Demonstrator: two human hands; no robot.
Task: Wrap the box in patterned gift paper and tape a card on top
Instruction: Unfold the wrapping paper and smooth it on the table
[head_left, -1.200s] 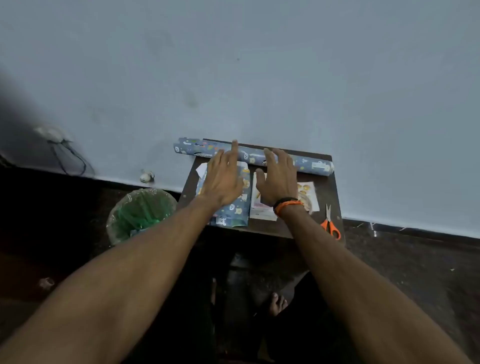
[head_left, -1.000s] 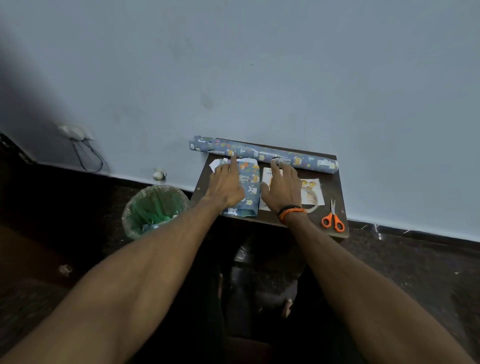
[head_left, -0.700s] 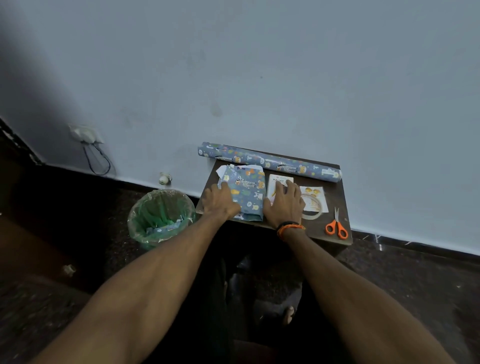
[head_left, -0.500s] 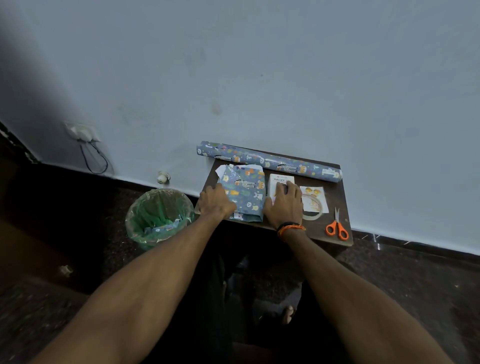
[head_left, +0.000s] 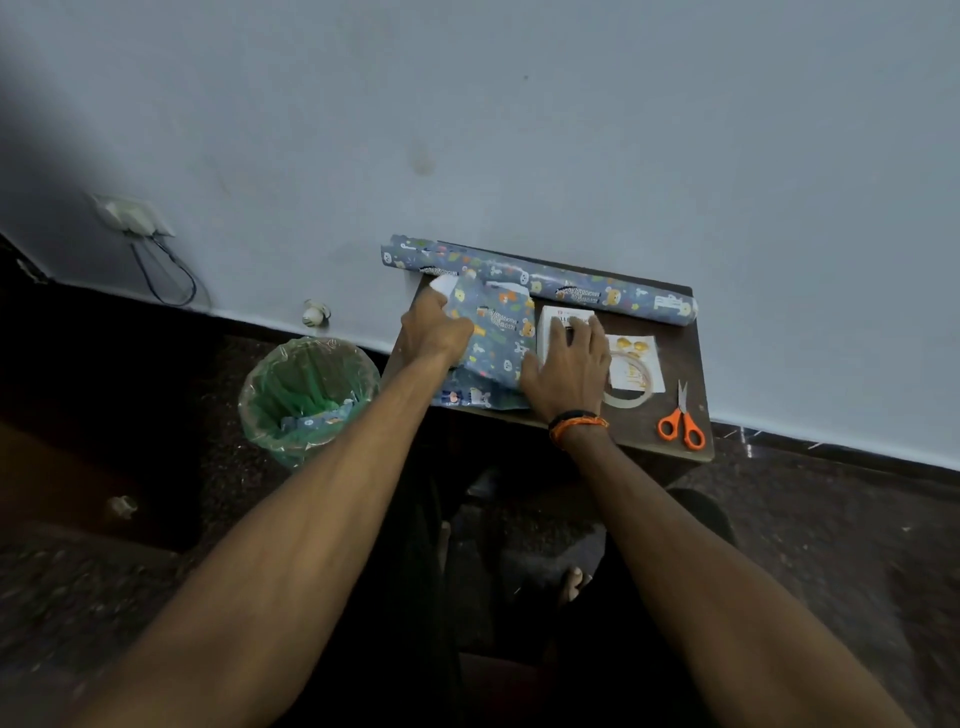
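Lifted since before: left hand (head_left: 434, 332) raises patterned paper (head_left: 496, 332); box (head_left: 563, 325) print illegible.

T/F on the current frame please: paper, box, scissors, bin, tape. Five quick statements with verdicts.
1. The left hand grips the cut sheet of patterned paper. True.
2. The right hand rests on the white box. True.
3. The scissors are in the right hand's grip. False: they lie untouched at the right edge of the table.
4. The paper roll lies in the green-lined bin. False: it lies along the table's far edge by the wall.
5. The tape ring lies right of the right hand. True.
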